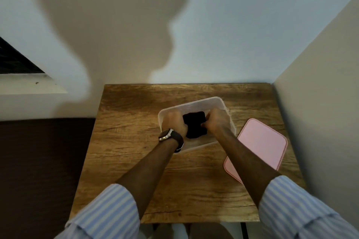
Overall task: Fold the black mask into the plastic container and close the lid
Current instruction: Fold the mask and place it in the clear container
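Note:
A clear plastic container (204, 103) stands open on the wooden table, right of centre. Inside it lies the black mask (194, 124), folded into a small wad. My left hand (175, 122), with a watch on the wrist, grips the mask's left side. My right hand (217, 121) grips its right side. Both hands reach down into the container and hide the mask's edges. The pink lid (260, 145) lies flat on the table to the right of the container, partly under my right forearm.
The small wooden table (136, 141) is pushed into a corner, with a white wall behind and another wall close on the right. A dark brown surface (38, 161) sits to the left of the table. A window frame (23, 75) shows at the far left.

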